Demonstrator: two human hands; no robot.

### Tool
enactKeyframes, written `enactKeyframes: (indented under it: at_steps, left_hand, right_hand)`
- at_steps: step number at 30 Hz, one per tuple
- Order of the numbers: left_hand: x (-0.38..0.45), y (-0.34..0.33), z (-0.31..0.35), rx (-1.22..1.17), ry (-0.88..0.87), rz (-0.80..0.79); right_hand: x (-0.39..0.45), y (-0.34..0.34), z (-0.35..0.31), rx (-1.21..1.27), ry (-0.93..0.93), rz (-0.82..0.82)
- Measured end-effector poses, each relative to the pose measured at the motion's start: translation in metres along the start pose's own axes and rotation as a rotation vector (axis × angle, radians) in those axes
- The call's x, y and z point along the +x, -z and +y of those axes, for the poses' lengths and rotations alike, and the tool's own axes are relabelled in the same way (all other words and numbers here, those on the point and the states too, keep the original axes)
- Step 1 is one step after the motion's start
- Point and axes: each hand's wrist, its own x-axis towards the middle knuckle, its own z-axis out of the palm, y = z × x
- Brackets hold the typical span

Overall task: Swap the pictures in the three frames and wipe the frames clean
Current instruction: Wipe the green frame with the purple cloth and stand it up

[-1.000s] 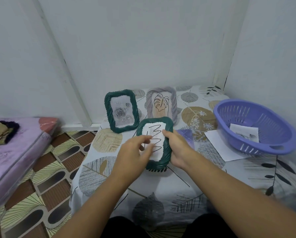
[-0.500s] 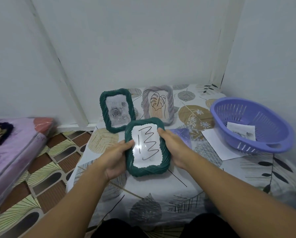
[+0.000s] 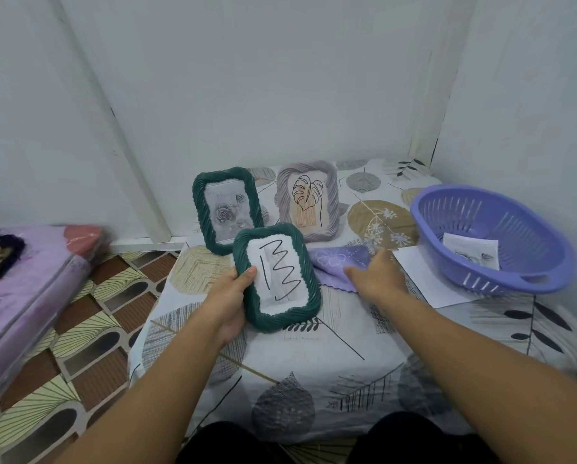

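Green frame (image 3: 276,277) with a zigzag drawing sits tilted above the table (image 3: 314,363), its left edge pinched by the left hand (image 3: 232,296), thumb on the front. Right hand (image 3: 375,276) rests on the purple cloth (image 3: 339,267), fingers loosely together. Rose frame (image 3: 227,209) and leaf frame (image 3: 308,200) stand upright behind. Purple basket (image 3: 494,239) holds a picture.

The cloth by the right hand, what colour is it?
The cloth is light purple with a faint pale floral print; the head view shows it.
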Motion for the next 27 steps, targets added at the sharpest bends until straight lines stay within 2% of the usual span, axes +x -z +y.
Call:
enactKeyframes:
  at_steps: [3,8,10,14,20,27]
  left_hand:
    - [0.002,0.001,-0.004,-0.003,0.002,0.01]
    - [0.005,0.004,-0.006,0.006,0.015,0.026]
    - [0.005,0.004,-0.006,0.011,0.012,0.03]
    - [0.002,0.002,-0.005,0.023,0.009,0.025]
    - [0.0,0.002,-0.006,0.037,-0.007,0.027]
    - [-0.002,0.002,-0.006,0.076,-0.033,0.016]
  right_hand:
    - [0.0,0.0,-0.003,0.109,-0.038,-0.055]
    - [-0.008,0.004,-0.011,0.429,-0.061,-0.107]
    - [-0.02,0.006,-0.018,0.551,0.0,-0.1]
    - [-0.051,0.021,-0.039,0.679,0.263,-0.079]
    - [-0.058,0.02,-0.049,0.577,0.545,-0.031]
    - [-0.057,0.006,-0.059,0.316,0.792,0.056]
